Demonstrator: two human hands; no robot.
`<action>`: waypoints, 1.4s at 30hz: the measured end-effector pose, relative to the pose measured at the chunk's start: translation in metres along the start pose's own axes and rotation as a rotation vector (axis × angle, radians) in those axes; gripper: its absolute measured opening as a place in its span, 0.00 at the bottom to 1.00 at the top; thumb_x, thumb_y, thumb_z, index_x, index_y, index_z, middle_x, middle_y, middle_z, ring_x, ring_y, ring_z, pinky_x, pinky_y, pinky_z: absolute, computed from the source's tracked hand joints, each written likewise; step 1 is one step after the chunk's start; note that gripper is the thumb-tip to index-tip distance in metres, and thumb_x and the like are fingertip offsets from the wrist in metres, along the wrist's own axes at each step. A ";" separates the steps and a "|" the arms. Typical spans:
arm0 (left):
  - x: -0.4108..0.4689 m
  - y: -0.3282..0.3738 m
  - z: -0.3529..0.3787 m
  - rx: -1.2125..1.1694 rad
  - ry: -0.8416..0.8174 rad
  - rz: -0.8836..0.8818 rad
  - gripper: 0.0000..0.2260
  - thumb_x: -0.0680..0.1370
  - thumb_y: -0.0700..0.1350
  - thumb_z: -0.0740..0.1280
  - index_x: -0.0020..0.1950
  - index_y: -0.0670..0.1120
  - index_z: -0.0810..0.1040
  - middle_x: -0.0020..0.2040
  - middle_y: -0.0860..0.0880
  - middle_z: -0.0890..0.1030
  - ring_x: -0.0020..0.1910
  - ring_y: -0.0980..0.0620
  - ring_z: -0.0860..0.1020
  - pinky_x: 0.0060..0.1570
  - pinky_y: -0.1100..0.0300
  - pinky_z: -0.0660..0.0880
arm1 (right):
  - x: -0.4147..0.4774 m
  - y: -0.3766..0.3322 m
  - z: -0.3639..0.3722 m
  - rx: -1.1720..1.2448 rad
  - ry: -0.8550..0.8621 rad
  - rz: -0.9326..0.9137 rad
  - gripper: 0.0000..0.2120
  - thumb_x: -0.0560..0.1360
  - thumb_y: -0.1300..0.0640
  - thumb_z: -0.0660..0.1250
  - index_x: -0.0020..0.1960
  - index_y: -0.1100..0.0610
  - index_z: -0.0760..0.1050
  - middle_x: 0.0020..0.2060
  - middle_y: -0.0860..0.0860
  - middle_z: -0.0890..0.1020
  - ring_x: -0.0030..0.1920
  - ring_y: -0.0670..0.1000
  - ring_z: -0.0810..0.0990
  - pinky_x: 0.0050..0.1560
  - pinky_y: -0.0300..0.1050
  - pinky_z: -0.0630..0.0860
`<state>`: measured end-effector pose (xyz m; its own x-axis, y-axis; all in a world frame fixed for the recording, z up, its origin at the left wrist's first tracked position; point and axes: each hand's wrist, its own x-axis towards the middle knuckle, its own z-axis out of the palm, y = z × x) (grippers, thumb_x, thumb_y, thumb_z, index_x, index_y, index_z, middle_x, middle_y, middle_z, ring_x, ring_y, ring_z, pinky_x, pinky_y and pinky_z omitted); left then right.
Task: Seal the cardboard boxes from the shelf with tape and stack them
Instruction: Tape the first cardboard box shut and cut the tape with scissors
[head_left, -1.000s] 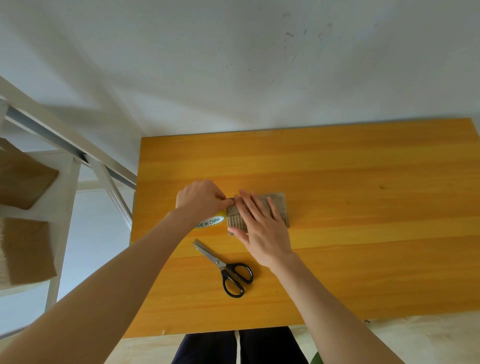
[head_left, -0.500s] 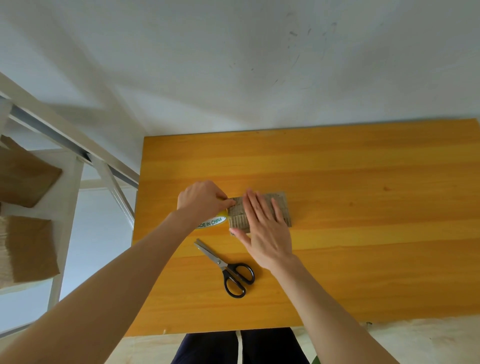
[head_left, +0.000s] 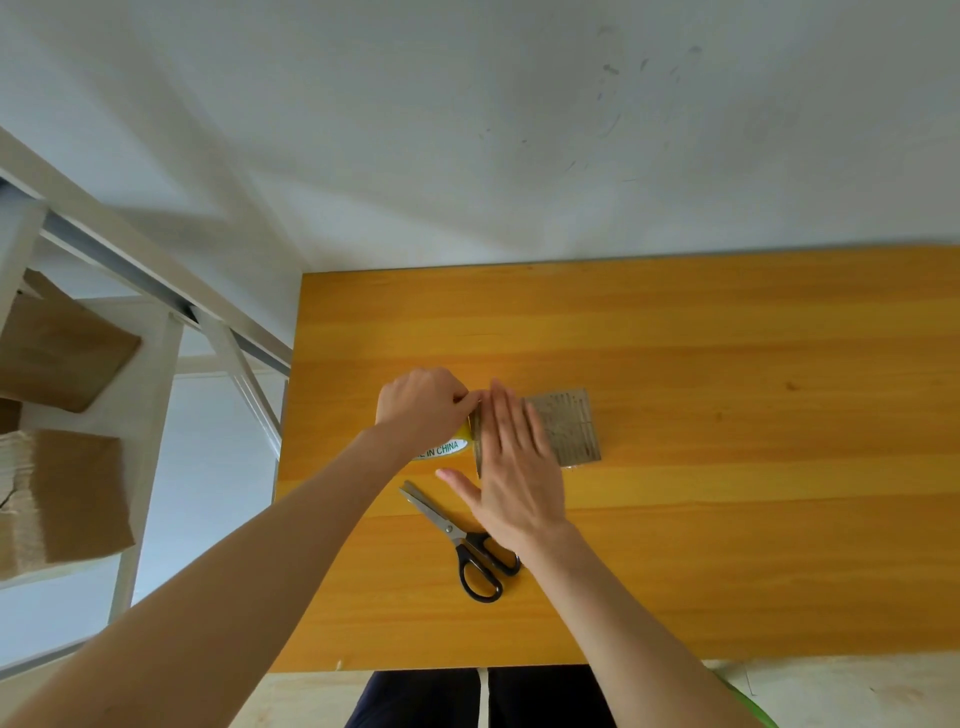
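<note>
While our left hand (head_left: 423, 405) grips the tape roll (head_left: 441, 448) beside the cardboard box (head_left: 569, 426) on the table (head_left: 727, 338), our right hand (head_left: 511, 478) lies flat, fingers straight, on its top. Risk, we judge: uneven pull skews or wrinkles tape; box slides.

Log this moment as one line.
left hand: grips tape roll | right hand: flat on cardboard box | scissors: lying on table
</note>
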<state>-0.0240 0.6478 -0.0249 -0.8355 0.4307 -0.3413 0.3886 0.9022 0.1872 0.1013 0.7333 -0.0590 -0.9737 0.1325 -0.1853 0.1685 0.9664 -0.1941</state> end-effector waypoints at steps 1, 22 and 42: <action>-0.001 0.000 0.001 0.006 -0.003 -0.002 0.22 0.80 0.58 0.56 0.37 0.46 0.81 0.27 0.52 0.74 0.27 0.52 0.72 0.26 0.62 0.61 | 0.001 -0.005 0.001 0.005 0.019 -0.020 0.46 0.76 0.28 0.39 0.78 0.63 0.43 0.77 0.58 0.44 0.78 0.56 0.44 0.77 0.52 0.42; -0.096 0.037 0.072 -0.160 0.110 0.380 0.31 0.81 0.61 0.40 0.75 0.42 0.35 0.76 0.46 0.33 0.76 0.52 0.35 0.76 0.56 0.42 | -0.015 0.030 0.006 -0.089 -0.063 -0.212 0.34 0.83 0.46 0.49 0.77 0.60 0.33 0.77 0.54 0.33 0.77 0.53 0.34 0.77 0.50 0.40; -0.089 0.060 0.069 0.086 0.137 0.185 0.34 0.78 0.57 0.41 0.74 0.39 0.31 0.77 0.42 0.36 0.76 0.47 0.36 0.69 0.53 0.27 | -0.013 0.057 0.003 0.048 -0.049 -0.134 0.38 0.79 0.53 0.59 0.78 0.55 0.36 0.78 0.49 0.38 0.77 0.47 0.36 0.77 0.44 0.39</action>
<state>0.1002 0.6652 -0.0466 -0.7897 0.5868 -0.1790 0.5667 0.8095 0.1536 0.1240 0.7859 -0.0705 -0.9795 -0.0092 -0.2014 0.0457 0.9628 -0.2662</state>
